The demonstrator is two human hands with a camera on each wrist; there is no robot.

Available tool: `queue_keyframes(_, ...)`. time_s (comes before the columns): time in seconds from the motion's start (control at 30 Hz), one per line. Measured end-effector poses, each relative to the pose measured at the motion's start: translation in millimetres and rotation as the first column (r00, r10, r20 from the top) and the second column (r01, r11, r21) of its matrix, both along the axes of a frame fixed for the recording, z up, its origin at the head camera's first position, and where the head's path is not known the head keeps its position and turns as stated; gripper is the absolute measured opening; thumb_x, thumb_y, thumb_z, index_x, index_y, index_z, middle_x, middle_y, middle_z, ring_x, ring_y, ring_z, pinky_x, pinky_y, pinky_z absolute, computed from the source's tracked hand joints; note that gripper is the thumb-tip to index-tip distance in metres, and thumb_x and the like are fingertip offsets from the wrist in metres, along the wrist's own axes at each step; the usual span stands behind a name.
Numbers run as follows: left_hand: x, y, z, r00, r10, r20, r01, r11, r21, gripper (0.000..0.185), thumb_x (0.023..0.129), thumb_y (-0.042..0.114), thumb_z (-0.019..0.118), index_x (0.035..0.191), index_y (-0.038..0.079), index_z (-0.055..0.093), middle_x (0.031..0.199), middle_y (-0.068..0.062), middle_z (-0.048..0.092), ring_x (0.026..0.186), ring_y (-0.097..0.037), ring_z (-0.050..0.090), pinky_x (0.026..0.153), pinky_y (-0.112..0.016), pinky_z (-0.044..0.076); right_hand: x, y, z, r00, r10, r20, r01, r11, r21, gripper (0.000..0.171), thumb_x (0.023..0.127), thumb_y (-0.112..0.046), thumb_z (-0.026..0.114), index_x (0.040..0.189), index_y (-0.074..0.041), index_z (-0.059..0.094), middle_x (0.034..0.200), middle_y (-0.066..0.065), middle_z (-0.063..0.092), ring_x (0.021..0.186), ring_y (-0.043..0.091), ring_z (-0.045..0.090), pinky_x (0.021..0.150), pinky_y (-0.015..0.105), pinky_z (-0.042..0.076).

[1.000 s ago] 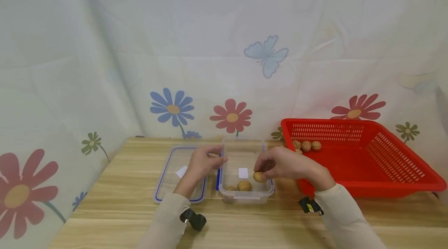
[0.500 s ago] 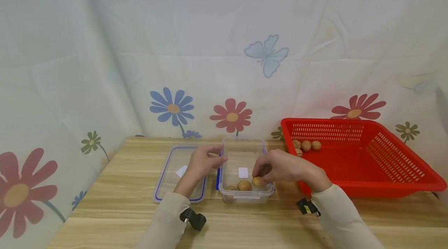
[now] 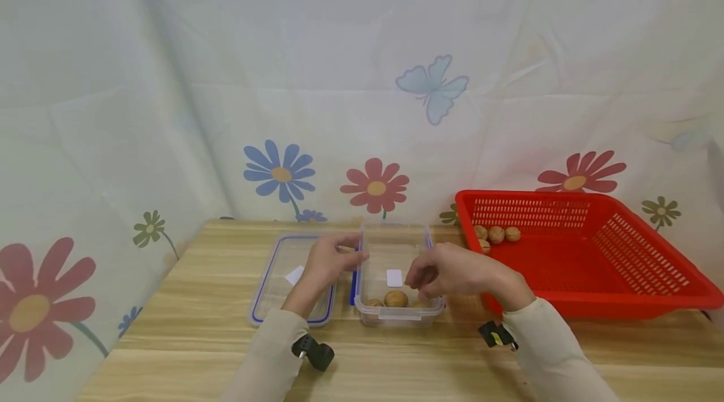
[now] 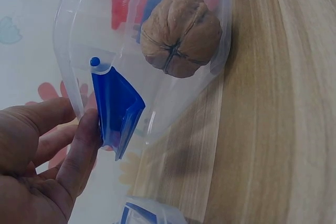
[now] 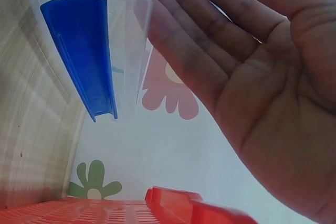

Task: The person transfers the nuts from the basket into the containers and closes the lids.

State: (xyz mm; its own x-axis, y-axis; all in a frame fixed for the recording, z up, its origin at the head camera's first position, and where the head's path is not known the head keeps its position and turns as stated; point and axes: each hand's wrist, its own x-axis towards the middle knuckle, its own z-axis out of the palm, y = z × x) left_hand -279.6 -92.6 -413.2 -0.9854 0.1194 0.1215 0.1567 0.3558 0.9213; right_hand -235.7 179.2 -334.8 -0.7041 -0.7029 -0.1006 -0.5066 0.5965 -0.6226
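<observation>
A clear plastic food box [image 3: 399, 313] with blue side latches stands on the table, a white label inside. Walnuts lie along its near end, one walnut [image 3: 396, 299] in the middle and another walnut [image 3: 421, 304] at the right, seen through the wall. My left hand [image 3: 330, 262] holds the box's left rim between thumb and fingers, beside the blue latch [image 4: 115, 108]. Over the box's right side hovers my right hand [image 3: 455, 270], its fingers loosely bent above the right walnut and holding nothing. In the right wrist view its palm [image 5: 273, 93] shows bare beside the box wall.
A lid [image 3: 266, 289] with a blue seal lies flat left of the box. On the right stands a red plastic basket [image 3: 599, 298], with several walnuts [image 3: 496, 235] in its back left corner. A flowered cloth [image 3: 317, 107] hangs behind the table.
My right hand has lowered a walnut into the box's near right corner and let go of it. The left hand has stayed at the rim.
</observation>
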Motion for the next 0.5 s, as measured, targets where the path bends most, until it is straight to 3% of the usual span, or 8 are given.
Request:
queue_keyframes(0.23, 0.3, 0.1, 0.2, 1.0, -0.011, 0.005, 0.011, 1.0, 0.022, 0.047, 0.094, 0.008, 0.083, 0.138, 0.0, 0.069, 0.129, -0.019, 0.072, 0.087, -0.026, 0.078, 0.076, -0.036, 0.066, -1.5, 4.8, 3.1, 1.0, -0.004, -0.031, 0.002, 0.999, -0.042, 0.022, 0.092, -0.01, 0.084, 0.113, -0.012, 0.079, 0.102, -0.008, 0.076, 0.091, 0.01, 0.072, 0.086, 0.026, 0.062)
queue_keyframes(0.5, 3.3, -0.2, 3.6, 1.0, -0.011, 0.006, 0.011, 1.0, 0.026, 0.047, 0.093, 0.008, 0.083, 0.137, -0.001, 0.069, 0.13, -0.02, 0.071, 0.088, -0.025, 0.078, 0.075, -0.035, 0.066, 4.3, 14.9, 17.6, 0.998, -0.063, -0.027, 0.059, 0.989, -0.135, 0.025, 0.094, -0.017, 0.084, 0.117, -0.012, 0.079, 0.108, -0.003, 0.077, 0.097, 0.015, 0.074, 0.088, 0.029, 0.063)
